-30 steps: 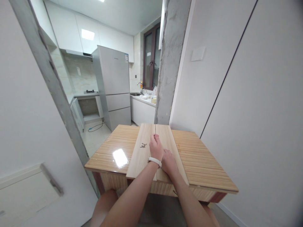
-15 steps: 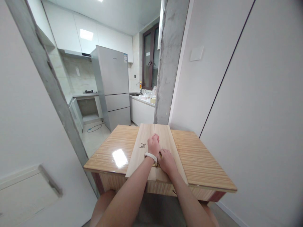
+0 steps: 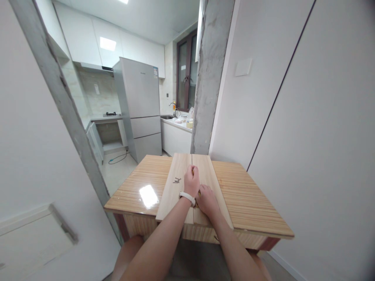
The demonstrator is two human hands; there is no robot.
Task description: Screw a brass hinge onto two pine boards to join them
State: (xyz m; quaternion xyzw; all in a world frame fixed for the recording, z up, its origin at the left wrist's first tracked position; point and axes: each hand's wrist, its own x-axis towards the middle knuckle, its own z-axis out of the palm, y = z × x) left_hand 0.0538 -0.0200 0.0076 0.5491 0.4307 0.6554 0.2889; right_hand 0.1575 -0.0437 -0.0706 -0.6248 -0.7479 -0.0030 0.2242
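Observation:
Two pale wooden boards [image 3: 182, 164] lie side by side on the table, with a narrow seam between them. My left hand [image 3: 191, 181], a white band on its wrist, is closed in a fist above the seam; a small yellowish bit shows at its fingers, too little to name. Just nearer and to the right, my right hand [image 3: 207, 200] rests on the boards with curled fingers, against a small yellowish thing mostly hidden. Beneath the wrists a brass-coloured metal piece [image 3: 196, 205] shows in part at the seam. Several dark screws [image 3: 176, 180] lie loose on the left board.
The wood-grain table [image 3: 249, 195] has a drawer front facing me, and my knees are below it. A pale wall [image 3: 307, 156] rises close on the right. Beyond the table stand a grey fridge [image 3: 143, 93] and a sink counter [image 3: 175, 130].
My left fist has turned a little and shifted slightly right, and a yellowish bit now shows at its fingers. The right hand stays nearly in place; the screws have not moved.

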